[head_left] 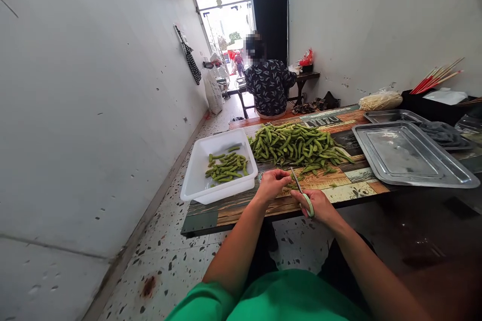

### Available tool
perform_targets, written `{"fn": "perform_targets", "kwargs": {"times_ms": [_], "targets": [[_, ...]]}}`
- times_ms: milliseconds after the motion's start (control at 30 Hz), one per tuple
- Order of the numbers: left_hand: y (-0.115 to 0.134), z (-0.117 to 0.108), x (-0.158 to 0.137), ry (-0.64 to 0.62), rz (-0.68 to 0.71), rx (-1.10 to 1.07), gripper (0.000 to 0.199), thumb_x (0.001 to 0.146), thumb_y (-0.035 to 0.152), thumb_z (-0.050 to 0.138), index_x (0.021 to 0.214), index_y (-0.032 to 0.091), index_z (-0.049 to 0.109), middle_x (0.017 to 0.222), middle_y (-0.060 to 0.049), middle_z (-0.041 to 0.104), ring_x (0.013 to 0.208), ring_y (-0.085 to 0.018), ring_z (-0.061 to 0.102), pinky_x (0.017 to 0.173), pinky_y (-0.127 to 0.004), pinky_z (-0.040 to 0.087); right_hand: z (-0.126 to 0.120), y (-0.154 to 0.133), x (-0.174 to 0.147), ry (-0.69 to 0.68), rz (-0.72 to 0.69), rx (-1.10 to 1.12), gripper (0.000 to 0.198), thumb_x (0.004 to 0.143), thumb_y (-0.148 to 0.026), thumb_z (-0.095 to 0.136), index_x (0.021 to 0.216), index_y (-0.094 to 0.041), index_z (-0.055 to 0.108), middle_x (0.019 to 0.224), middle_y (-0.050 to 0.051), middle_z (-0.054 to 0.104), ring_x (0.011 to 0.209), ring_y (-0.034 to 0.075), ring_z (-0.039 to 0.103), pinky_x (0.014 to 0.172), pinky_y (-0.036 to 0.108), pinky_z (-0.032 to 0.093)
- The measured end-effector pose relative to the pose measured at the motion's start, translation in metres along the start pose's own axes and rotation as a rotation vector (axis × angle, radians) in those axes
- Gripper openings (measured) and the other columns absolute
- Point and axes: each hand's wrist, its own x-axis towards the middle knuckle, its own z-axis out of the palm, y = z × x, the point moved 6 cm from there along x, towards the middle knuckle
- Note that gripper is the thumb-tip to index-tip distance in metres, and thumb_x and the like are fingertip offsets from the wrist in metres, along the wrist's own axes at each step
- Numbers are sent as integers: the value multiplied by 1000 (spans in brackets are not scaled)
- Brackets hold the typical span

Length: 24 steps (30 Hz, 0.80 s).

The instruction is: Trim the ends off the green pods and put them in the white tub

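Note:
My right hand [315, 204] is closed round a pair of scissors [298, 183] with pale green handles, its blades pointing up and away from me. Just left of the blades, the fingers of my left hand [274, 183] are pinched together; whatever they hold is too small or hidden to make out. Beyond both hands lies a big heap of green edamame pods [293, 143] on the patterned table [241, 206]. A white plastic tub [226, 192] at the left holds a smaller lot of pods [228, 166]. Small green bits lie on the boards near the scissors.
Two metal trays, the nearer tray [408, 155] in full view, lie at the right. Behind them are a bundle of pale sticks [380, 100] and red-tipped skewers [437, 79]. A person [268, 85] sits beyond the table, facing away. A white wall [94, 85] runs along the left.

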Motion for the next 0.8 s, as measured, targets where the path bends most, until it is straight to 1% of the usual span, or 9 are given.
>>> {"fn": "perform_targets", "kwargs": {"times_ms": [100, 167, 233, 367, 433, 533, 633, 733, 800], "targets": [[2, -3, -2, 76, 3, -103, 15, 68, 20, 74, 78, 12, 67, 60, 4, 58, 53, -5, 46, 54, -20, 36, 6, 6, 0, -81, 77, 167, 65, 70, -83, 55, 74, -19, 55, 45, -3, 55, 32, 10, 43, 35, 24, 35], [2, -1, -3, 69, -40, -244, 15, 71, 21, 73, 79, 12, 63, 60, 3, 58, 51, -5, 48, 51, -20, 36, 11, 7, -1, -149, 99, 265, 70, 70, -85, 53, 87, -17, 56, 52, -2, 60, 34, 11, 47, 37, 25, 41], [0, 3, -5, 26, -102, -367, 19, 73, 22, 74, 78, 12, 59, 63, 1, 61, 54, -7, 54, 54, -20, 42, 15, 4, -4, -183, 98, 293, 74, 71, -87, 50, 91, -16, 56, 54, -1, 62, 36, 11, 48, 37, 24, 44], [-1, 7, -7, 27, -132, -446, 23, 70, 18, 80, 77, 10, 59, 64, 0, 63, 56, -8, 60, 60, -21, 49, 16, -1, -7, -173, 90, 278, 76, 69, -87, 51, 91, -15, 56, 52, -1, 60, 35, 10, 47, 35, 23, 41], [-3, 8, -8, 48, -124, -446, 25, 69, 17, 81, 77, 10, 59, 63, 0, 63, 55, -7, 59, 59, -20, 49, 17, -3, -7, -183, 85, 265, 75, 69, -87, 51, 88, -15, 56, 52, -1, 61, 34, 10, 48, 35, 22, 40], [-4, 11, -11, 37, -118, -437, 30, 66, 21, 84, 76, 11, 58, 62, 0, 64, 54, -7, 59, 58, -20, 48, 17, -3, -5, -182, 79, 263, 73, 69, -86, 52, 85, -15, 55, 52, 0, 61, 33, 10, 49, 34, 21, 39], [-4, 15, -13, 24, -115, -421, 33, 64, 24, 86, 76, 12, 57, 61, -1, 64, 55, -8, 59, 57, -20, 47, 16, -2, -5, -152, 75, 271, 68, 69, -83, 56, 79, -16, 55, 46, -2, 58, 30, 10, 46, 32, 21, 35], [-4, 18, -15, 35, -108, -358, 28, 68, 22, 81, 76, 13, 56, 61, 0, 64, 56, -9, 59, 60, -23, 48, 14, -1, -5, -101, 70, 274, 64, 70, -80, 58, 71, -17, 54, 39, -4, 50, 25, 9, 37, 27, 21, 26], [4, 12, -17, 76, -32, -217, 21, 72, 22, 75, 76, 15, 56, 63, 0, 63, 59, -11, 60, 63, -25, 49, 13, 1, -5, -72, 74, 285, 64, 68, -81, 59, 70, -18, 53, 37, -5, 47, 23, 8, 35, 27, 21, 24]]}}
